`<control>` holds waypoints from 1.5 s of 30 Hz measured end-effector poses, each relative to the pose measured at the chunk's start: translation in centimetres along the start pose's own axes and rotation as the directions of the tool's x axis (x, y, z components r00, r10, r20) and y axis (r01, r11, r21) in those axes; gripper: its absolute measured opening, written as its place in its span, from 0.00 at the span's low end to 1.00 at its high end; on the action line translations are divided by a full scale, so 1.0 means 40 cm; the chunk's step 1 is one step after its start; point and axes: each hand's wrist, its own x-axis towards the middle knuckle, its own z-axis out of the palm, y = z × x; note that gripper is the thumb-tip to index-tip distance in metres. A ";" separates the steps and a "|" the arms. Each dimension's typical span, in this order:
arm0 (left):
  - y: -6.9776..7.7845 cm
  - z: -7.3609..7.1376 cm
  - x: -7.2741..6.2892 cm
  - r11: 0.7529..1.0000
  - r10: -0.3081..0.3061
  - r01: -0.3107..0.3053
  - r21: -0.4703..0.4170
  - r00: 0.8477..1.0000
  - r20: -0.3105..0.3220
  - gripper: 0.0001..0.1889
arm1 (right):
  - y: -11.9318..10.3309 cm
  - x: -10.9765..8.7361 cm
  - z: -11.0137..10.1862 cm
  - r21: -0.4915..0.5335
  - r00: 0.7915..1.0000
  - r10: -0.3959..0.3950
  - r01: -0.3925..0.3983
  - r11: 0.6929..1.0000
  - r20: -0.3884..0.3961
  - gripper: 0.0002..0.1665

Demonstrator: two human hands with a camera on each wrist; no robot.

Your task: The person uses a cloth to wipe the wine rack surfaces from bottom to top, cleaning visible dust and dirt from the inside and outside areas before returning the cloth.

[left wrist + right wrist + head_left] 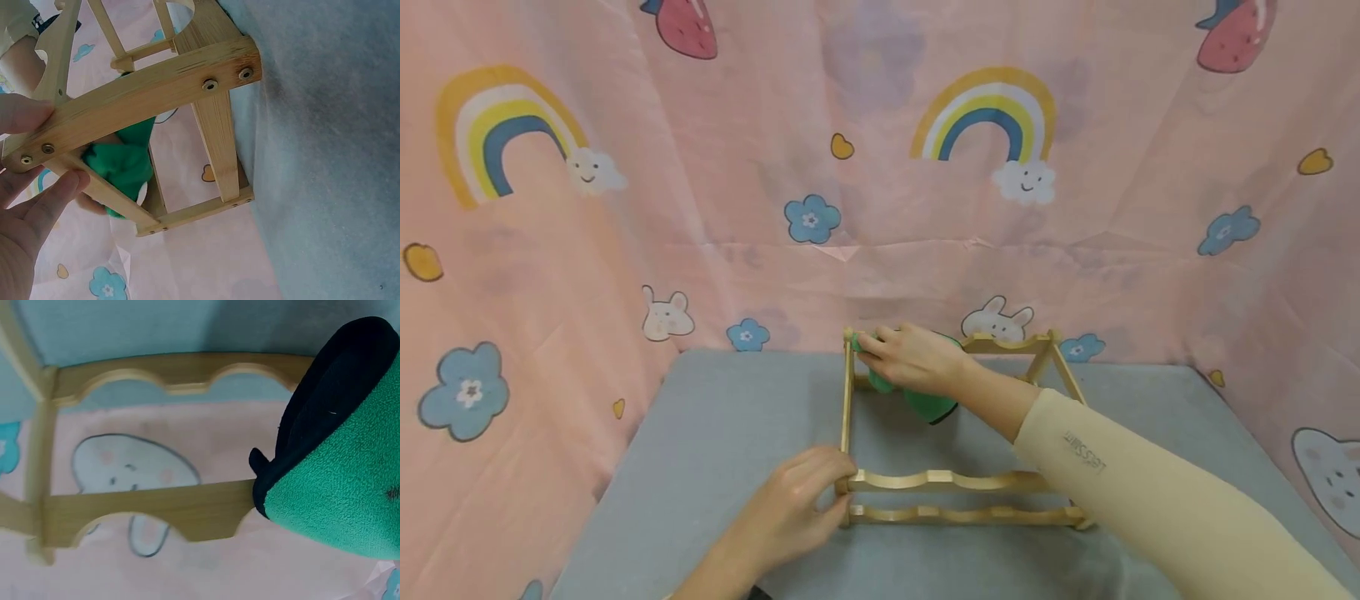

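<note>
A light wooden rack with scalloped rails stands on the grey-blue tabletop. At its front left corner, my left hand grips the frame; the left wrist view shows the thumb on one side of the upper end bar and fingers on the other. My right hand reaches over the rack to the back left corner, holding a green terry cloth against the wood there. The cloth's black-edged part hangs loose in the right wrist view, beside the scalloped back rail. The right fingertips are partly hidden by cloth and frame.
A pink curtain with rainbows, flowers and rabbits hangs close behind the rack and along both sides. The grey-blue table cover extends left and right of the rack. My right forearm in a cream sleeve crosses above the rack's right side.
</note>
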 end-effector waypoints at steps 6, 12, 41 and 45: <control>0.000 0.007 0.003 1.000 0.027 -0.026 0.013 0.999 -0.025 0.22 | 0.023 -0.083 0.004 0.002 0.999 -0.002 0.002 1.000 0.039 0.22; -0.001 0.011 0.002 0.999 0.035 -0.034 0.013 0.999 -0.034 0.21 | 0.051 -0.182 0.021 0.013 0.996 0.015 -0.016 1.000 0.087 0.22; 0.004 0.012 0.000 1.000 0.011 -0.011 0.004 0.999 -0.032 0.23 | 0.137 -0.419 -0.072 0.546 0.907 0.399 -0.404 0.733 0.136 0.40; 0.008 0.014 0.002 0.997 0.016 -0.014 0.070 1.000 -0.024 0.24 | 0.160 -0.464 -0.116 0.577 0.868 0.449 -0.481 0.660 0.211 0.43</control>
